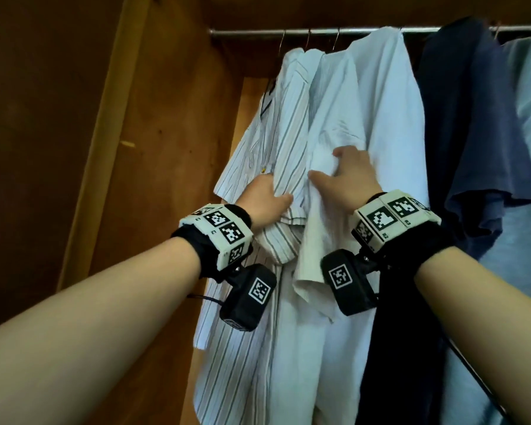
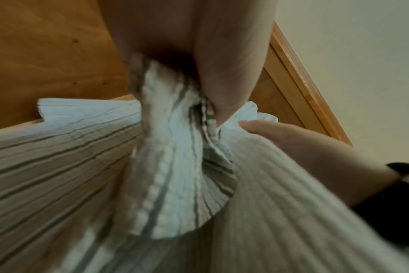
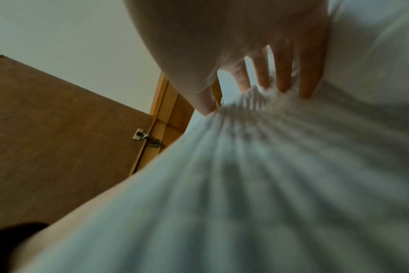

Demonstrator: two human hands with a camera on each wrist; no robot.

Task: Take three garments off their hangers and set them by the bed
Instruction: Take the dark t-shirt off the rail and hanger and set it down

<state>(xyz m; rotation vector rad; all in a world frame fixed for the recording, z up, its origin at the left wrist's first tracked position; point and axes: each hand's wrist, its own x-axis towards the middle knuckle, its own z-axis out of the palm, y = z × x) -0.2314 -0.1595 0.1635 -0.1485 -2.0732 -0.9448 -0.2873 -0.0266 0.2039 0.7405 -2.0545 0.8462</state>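
Left hand (image 1: 265,199) bunches striped shirt (image 1: 252,167) hem; right hand (image 1: 347,176) prob. grips white shirt (image 1: 377,118).

Striped shirt (image 1: 252,167): thin woven cloth, matt, crinkled, bunched in the left grip (image 1: 267,200). White shirt (image 1: 365,124): matt cloth, fine ribbed texture, creased under the right grip (image 1: 347,176). Navy garment (image 1: 469,124), right of the right grip: soft matt knit cloth. Rail (image 1: 319,32), above both grips: smooth, glossy metal. Wardrobe panel (image 1: 59,118), left of the left grip: brown wood grain, smooth, dull sheen. Hinge (image 3: 148,139): bright metal.
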